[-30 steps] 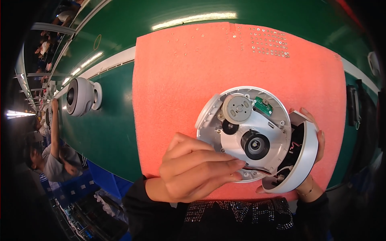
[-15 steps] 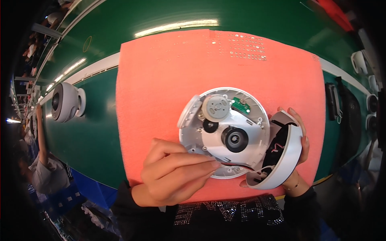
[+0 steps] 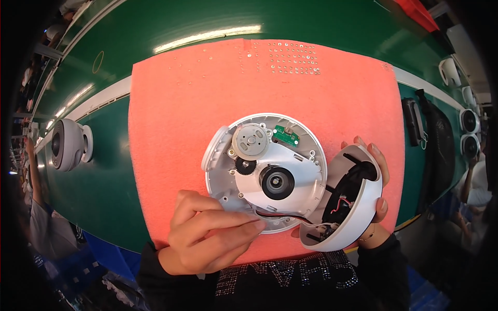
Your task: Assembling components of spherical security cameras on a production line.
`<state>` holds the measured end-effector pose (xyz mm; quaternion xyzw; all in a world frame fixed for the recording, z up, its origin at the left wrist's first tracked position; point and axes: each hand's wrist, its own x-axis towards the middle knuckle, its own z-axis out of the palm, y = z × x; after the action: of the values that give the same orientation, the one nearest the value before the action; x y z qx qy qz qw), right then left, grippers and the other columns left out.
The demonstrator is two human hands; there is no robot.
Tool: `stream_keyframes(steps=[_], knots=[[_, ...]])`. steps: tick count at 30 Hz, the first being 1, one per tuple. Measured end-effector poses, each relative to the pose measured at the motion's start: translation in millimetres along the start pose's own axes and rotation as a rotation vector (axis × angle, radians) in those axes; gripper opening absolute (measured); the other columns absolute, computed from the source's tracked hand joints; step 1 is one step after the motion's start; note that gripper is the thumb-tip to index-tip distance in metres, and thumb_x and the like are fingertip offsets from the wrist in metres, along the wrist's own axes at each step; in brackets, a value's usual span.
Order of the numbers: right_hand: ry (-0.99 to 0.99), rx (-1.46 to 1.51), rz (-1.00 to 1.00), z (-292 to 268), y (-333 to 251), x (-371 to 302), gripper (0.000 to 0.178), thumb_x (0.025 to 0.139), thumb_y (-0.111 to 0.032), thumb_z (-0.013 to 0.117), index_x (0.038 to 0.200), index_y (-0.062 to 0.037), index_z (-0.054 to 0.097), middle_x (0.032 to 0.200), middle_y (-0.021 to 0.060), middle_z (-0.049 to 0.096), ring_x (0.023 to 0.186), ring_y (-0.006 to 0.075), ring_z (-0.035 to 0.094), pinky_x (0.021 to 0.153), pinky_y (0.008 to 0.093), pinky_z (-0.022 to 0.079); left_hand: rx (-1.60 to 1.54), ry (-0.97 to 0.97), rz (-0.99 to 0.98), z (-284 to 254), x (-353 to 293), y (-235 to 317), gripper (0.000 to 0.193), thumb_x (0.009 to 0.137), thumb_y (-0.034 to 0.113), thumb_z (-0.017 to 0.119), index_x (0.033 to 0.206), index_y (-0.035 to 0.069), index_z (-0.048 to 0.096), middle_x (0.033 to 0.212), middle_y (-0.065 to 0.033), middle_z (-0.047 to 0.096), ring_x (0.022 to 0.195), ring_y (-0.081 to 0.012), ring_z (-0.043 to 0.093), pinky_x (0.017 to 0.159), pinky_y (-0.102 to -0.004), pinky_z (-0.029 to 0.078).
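A round white camera housing (image 3: 320, 158) lies opened on the pink foam mat (image 3: 181, 114). Inside it sit a silver motor (image 3: 251, 140), a black gear (image 3: 246, 166), a black lens (image 3: 277, 182) and a small green circuit board (image 3: 286, 136). At the near rim my left hand (image 3: 207, 233) pinches thin dark and red wires (image 3: 280, 215); its fingertips partly hide them. These wires run across to a curved white shell (image 3: 365, 207). My right hand (image 3: 380, 161) grips that shell from its outer side, hollow face tilted up, showing a black interior with a red-and-white lead.
Rows of small screws (image 3: 295, 58) lie on the mat's far part. An assembled white camera (image 3: 69, 145) stands on the green bench to the left. A black pouch (image 3: 436, 140) and several white cameras (image 3: 469, 122) are at the right. Other people sit along the sides.
The whole view has shifted, so mat and housing appear further left. My right hand has turned the shell's hollow side up more and slightly away from the housing. My left hand keeps its pinch.
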<state>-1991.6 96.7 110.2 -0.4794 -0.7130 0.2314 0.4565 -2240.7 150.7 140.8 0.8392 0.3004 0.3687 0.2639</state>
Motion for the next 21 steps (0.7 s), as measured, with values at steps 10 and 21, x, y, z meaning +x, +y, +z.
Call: stream_keyframes(steps=[10,21], knots=[[-0.045,0.082,0.143,4,5,-6,0.11,0.048,-0.038,0.086,0.132,-0.0336,0.015,0.134,0.025,0.017,0.12,0.041,0.032,0.092,0.0469,0.039,-0.031,0.009,0.004,-1,-2,-5,0.029,0.053,-0.005,0.068,0.078,0.009,0.061,0.08,-0.0023,0.062,0.066,-0.0184,0.047,0.056,-0.0289,0.035],[0.013,0.177,0.216,21,13,-6,0.119,0.046,-0.048,0.083,0.136,-0.0188,0.01,0.13,0.0221,0.025,0.119,0.0355,0.035,0.094,0.0449,0.038,-0.055,0.04,-0.046,0,-4,-9,0.028,0.051,0.005,0.07,0.078,0.01,0.069,0.079,0.0029,0.061,0.067,-0.0132,0.047,0.057,-0.0276,0.032]])
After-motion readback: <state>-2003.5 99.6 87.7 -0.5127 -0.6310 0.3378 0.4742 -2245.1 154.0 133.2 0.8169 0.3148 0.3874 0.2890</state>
